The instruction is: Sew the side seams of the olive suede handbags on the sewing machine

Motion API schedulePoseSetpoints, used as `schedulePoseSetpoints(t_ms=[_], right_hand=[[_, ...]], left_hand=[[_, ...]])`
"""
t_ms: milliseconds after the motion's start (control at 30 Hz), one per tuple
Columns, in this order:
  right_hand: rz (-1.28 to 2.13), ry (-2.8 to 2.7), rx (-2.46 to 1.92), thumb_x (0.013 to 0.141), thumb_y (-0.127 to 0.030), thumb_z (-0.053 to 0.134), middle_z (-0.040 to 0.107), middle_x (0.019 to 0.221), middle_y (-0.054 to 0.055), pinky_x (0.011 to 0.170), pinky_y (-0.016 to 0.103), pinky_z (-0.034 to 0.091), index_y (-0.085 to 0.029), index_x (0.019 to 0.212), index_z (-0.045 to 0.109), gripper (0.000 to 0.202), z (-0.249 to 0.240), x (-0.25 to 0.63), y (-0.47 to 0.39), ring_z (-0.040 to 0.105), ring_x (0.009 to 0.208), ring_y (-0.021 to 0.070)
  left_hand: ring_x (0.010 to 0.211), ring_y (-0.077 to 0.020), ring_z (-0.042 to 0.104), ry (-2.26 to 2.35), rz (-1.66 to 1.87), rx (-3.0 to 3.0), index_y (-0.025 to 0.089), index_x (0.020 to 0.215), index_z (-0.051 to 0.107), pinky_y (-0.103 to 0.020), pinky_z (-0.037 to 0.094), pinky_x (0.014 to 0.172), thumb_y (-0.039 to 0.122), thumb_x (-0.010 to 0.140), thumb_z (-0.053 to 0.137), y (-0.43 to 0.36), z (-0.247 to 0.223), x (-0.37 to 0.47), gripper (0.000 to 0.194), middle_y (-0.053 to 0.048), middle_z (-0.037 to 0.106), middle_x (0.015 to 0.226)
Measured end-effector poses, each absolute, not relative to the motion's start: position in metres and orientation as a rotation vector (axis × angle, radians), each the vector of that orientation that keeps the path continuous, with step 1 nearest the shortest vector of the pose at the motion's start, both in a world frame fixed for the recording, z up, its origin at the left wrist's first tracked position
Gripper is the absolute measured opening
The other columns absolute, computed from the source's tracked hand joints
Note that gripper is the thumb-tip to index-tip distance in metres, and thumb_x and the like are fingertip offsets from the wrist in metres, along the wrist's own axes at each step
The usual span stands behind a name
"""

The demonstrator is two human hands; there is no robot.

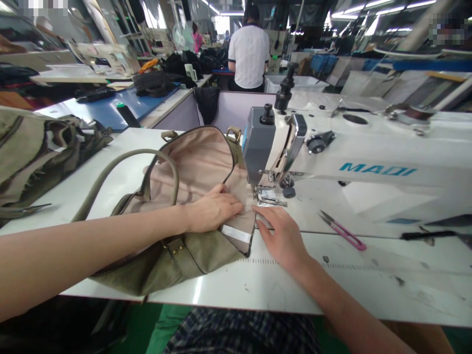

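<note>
An olive-green handbag (217, 255) with a pinkish-beige lining (199, 152) lies unzipped on the sewing table. My left hand (212, 209) rests flat on the lining, fingers stretched towards the needle area. At the edge of the lining, my right hand (278, 231) touches the fabric with its fingertips, the thumb apart from the fingers. Just beyond both hands is the presser foot (271, 199) of the white sewing machine (368, 147). A white label strip (236, 233) shows on the lining between the hands. The bag's rounded handle (106, 177) arches over my left forearm.
Pink-handled thread snips (348, 235) lie on the table (280, 290) right of my right hand. More olive bag pieces (22, 157) are heaped at the left. A dark thread cone (127, 115) stands behind. Farther back, a person in a white shirt (250, 56) faces away.
</note>
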State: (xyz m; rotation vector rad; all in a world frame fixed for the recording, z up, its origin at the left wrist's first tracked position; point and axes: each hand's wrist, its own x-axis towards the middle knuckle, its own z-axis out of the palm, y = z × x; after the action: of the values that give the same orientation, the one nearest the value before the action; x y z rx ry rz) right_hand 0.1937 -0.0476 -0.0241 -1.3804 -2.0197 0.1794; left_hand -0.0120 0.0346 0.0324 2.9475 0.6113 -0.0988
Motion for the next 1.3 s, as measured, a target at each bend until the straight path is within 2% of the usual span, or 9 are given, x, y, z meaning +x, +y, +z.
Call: schedulePoseSetpoints(t_ms=[167, 333, 467, 567, 633, 867, 967, 1133, 1300], right_hand=[[0.092, -2.067, -1.336, 0.089, -0.009, 0.055, 0.071, 0.093, 0.007, 0.076, 0.038, 0.054, -0.018, 0.11, 0.068, 0.026, -0.02, 0.189, -0.034, 0.063, 0.085, 0.0239], [-0.04, -2.152, -1.216, 0.089, -0.006, 0.053, 0.069, 0.096, 0.012, 0.08, 0.041, 0.053, -0.014, 0.101, 0.072, 0.023, -0.014, 0.182, -0.032, 0.063, 0.089, 0.0269], [-0.047, -2.183, -1.128, 0.091, -0.004, 0.047, 0.072, 0.095, 0.012, 0.078, 0.032, 0.057, -0.011, 0.101, 0.07, 0.026, -0.019, 0.175, -0.044, 0.067, 0.088, 0.0228], [-0.031, -2.165, -1.103, 0.093, -0.004, 0.043, 0.073, 0.101, 0.013, 0.086, 0.032, 0.058, -0.01, 0.104, 0.069, 0.029, -0.023, 0.172, -0.052, 0.068, 0.098, 0.0225], [-0.02, -2.146, -1.087, 0.094, -0.004, 0.04, 0.073, 0.1, 0.013, 0.088, 0.032, 0.058, -0.01, 0.102, 0.069, 0.031, -0.024, 0.172, -0.054, 0.069, 0.098, 0.0225], [0.008, -2.164, -1.022, 0.09, -0.004, 0.043, 0.074, 0.102, 0.015, 0.09, 0.033, 0.059, -0.009, 0.104, 0.069, 0.03, -0.026, 0.177, -0.051, 0.07, 0.1, 0.0234], [0.025, -2.192, -0.977, 0.09, -0.003, 0.043, 0.073, 0.104, 0.017, 0.091, 0.034, 0.059, -0.007, 0.105, 0.068, 0.03, -0.027, 0.181, -0.05, 0.07, 0.101, 0.0239], [0.071, -2.199, -0.911, 0.092, -0.004, 0.043, 0.074, 0.103, 0.014, 0.093, 0.033, 0.058, -0.01, 0.107, 0.067, 0.029, -0.027, 0.187, -0.047, 0.07, 0.102, 0.0229], [0.071, -2.208, -0.902, 0.093, -0.005, 0.043, 0.074, 0.103, 0.013, 0.094, 0.031, 0.057, -0.011, 0.109, 0.066, 0.028, -0.025, 0.194, -0.04, 0.07, 0.101, 0.0206]], left_hand=[[0.088, -0.0206, 0.055, 0.442, -0.079, 2.879, 0.016, 0.088, 0.054, -0.037, 0.031, 0.086, 0.015, 0.097, 0.037, 0.049, 0.041, -0.015, 0.019, -0.005, 0.063, 0.094], [0.097, -0.0226, 0.054, 0.486, 0.03, 2.797, 0.016, 0.095, 0.055, -0.035, 0.037, 0.086, 0.022, 0.098, 0.037, 0.051, 0.039, -0.02, 0.019, -0.009, 0.06, 0.104], [0.106, -0.0229, 0.054, 0.602, 0.182, 2.696, 0.013, 0.113, 0.051, -0.036, 0.042, 0.093, 0.025, 0.097, 0.041, 0.047, 0.033, -0.026, 0.022, -0.012, 0.059, 0.115], [0.128, -0.025, 0.044, 0.519, 0.203, 2.773, 0.01, 0.135, 0.042, -0.04, 0.033, 0.108, 0.015, 0.094, 0.04, 0.044, 0.026, -0.028, 0.042, -0.015, 0.05, 0.138], [0.135, -0.0249, 0.039, 0.438, 0.174, 2.839, 0.009, 0.141, 0.039, -0.043, 0.024, 0.114, 0.01, 0.091, 0.039, 0.042, 0.022, -0.027, 0.05, -0.014, 0.047, 0.144], [0.123, -0.0263, 0.051, 0.388, -0.043, 2.853, 0.012, 0.136, 0.05, -0.041, 0.036, 0.104, 0.011, 0.087, 0.046, 0.052, 0.029, -0.023, 0.049, -0.01, 0.053, 0.14], [0.127, -0.024, 0.049, 0.35, -0.013, 2.825, 0.014, 0.136, 0.05, -0.041, 0.034, 0.106, 0.013, 0.09, 0.044, 0.054, 0.028, -0.026, 0.046, -0.009, 0.052, 0.143], [0.128, -0.0245, 0.049, 0.45, 0.092, 2.853, 0.009, 0.137, 0.048, -0.04, 0.035, 0.104, 0.009, 0.086, 0.041, 0.039, 0.019, -0.025, 0.052, -0.013, 0.052, 0.142], [0.131, -0.0247, 0.047, 0.576, 0.061, 2.871, 0.009, 0.139, 0.048, -0.04, 0.03, 0.11, 0.014, 0.091, 0.04, 0.032, 0.013, -0.02, 0.048, -0.013, 0.047, 0.146]])
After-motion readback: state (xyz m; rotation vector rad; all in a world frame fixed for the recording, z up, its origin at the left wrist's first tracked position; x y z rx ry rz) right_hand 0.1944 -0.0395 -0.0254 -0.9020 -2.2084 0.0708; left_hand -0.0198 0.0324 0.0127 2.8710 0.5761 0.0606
